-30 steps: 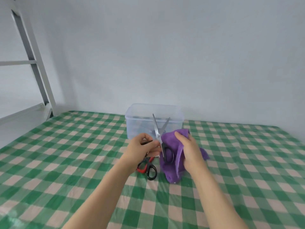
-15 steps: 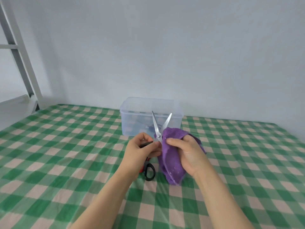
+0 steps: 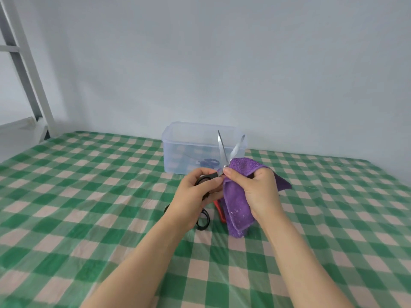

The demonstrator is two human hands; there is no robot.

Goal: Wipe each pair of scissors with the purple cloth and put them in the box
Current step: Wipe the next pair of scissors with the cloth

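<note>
My left hand (image 3: 196, 194) grips the black handles of a pair of scissors (image 3: 222, 147), whose two steel blades point up and are spread apart. My right hand (image 3: 255, 190) holds the purple cloth (image 3: 236, 205) and pinches it against the scissors near the pivot. Part of the cloth hangs down below my right hand. Behind them stands the clear plastic box (image 3: 189, 150), open on top, with a blue-handled pair of scissors (image 3: 208, 162) lying inside. On the table under my hands lies a red-and-black pair of scissors (image 3: 219, 211), partly hidden.
A green-and-cream checked tablecloth (image 3: 89, 196) covers the table. A pale wall runs behind the box. A grey metal frame (image 3: 24, 70) stands at the far left.
The scissor blades have spread wider. My right hand has closed the cloth round the scissors near the pivot. The view has shifted slightly.
</note>
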